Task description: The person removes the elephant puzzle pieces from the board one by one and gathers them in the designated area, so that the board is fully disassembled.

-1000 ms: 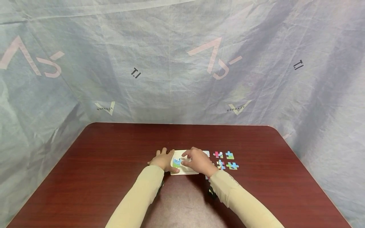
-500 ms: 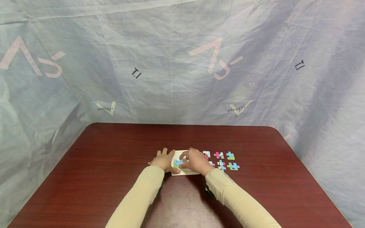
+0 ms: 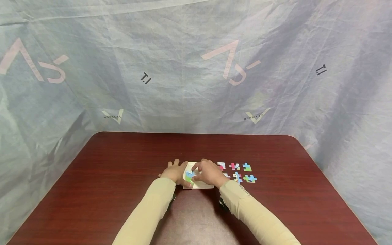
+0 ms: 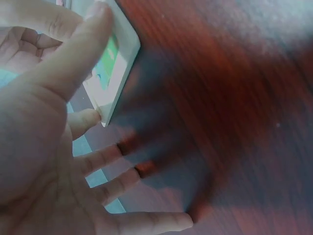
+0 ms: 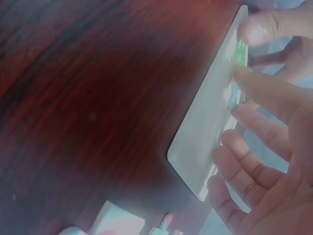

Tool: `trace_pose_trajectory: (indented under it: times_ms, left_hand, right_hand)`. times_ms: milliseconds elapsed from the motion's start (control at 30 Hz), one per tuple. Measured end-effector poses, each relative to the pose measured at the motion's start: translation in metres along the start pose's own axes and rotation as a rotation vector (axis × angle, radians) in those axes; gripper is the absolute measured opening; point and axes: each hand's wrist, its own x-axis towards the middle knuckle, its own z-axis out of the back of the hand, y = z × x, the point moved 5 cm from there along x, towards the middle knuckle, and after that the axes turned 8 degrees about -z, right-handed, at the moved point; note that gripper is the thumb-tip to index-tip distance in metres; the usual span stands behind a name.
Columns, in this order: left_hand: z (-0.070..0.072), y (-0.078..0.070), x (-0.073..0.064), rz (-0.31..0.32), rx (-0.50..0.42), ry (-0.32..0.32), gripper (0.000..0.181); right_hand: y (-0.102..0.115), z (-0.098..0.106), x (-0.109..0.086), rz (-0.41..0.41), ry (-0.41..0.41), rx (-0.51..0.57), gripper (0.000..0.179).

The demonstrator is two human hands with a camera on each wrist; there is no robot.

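Observation:
A pale jigsaw tray (image 3: 204,186) lies on the table, with blue and green puzzle pieces (image 3: 189,175) at its left side. My left hand (image 3: 175,172) rests beside it, fingers spread and straight. Its thumb lies over the near rim, and the index fingertip touches a tray corner in the left wrist view. From the right, my right hand (image 3: 209,173) reaches over the tray. Thumb and index finger pinch at a blue puzzle piece (image 5: 234,94) in the right wrist view; the other fingers are bent over the tray. The right hand hides part of the tray in the head view.
Loose puzzle pieces lie in rows right of the tray, among them a pink and white one (image 3: 221,165), a red one (image 3: 234,166) and a blue-green one (image 3: 250,178). A grey printed cloth (image 3: 183,68) hangs behind the dark red table (image 3: 137,146).
My right hand has shifted slightly left over the tray, thumb and index coming nearer the blue and green pieces. More loose pieces show beside its wrist. The left hand has stayed in place.

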Motion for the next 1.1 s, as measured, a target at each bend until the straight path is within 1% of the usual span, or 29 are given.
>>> trace_pose_trajectory:
  times_ms: [133,233,367,467,700,800,933,1100]
  left_hand:
    - [0.0014,-0.0014,-0.0033,-0.004,-0.01,0.0,0.085]
    - [0.0004,-0.0005,-0.0029,-0.009,-0.004,-0.008,0.083]
    - [-0.0023,0.0018,0.0005,-0.012,0.004,-0.021,0.083]
    - [-0.0032,0.0025,0.0026,-0.011,0.01,-0.029,0.083]
    - [-0.0026,0.0007,0.0016,0.003,0.018,-0.024,0.084]
    - [-0.0033,0.0006,0.0022,-0.002,0.022,-0.031,0.085]
    - [-0.0055,0.001,0.0048,-0.008,0.033,-0.037,0.085]
    - [-0.0058,0.0007,0.0049,-0.001,0.029,-0.031,0.086]
  right_hand:
    - [-0.0001,-0.0005,0.0004,0.007,-0.009,0.0,0.029]
    - [-0.0001,-0.0007,0.0008,0.013,-0.03,-0.005,0.028]
    - [-0.0003,-0.002,0.0011,0.013,-0.045,-0.012,0.028]
    - [-0.0001,-0.0032,0.0014,0.005,-0.039,-0.011,0.027]
    - [0.0024,-0.0027,0.0045,-0.018,-0.046,0.016,0.026]
    - [0.0035,-0.001,0.0048,-0.024,-0.055,0.017,0.027]
    - [0.0033,0.0013,0.0039,-0.021,-0.065,0.016,0.026]
    - [0.0011,0.0021,0.0042,0.001,-0.07,0.008,0.024]
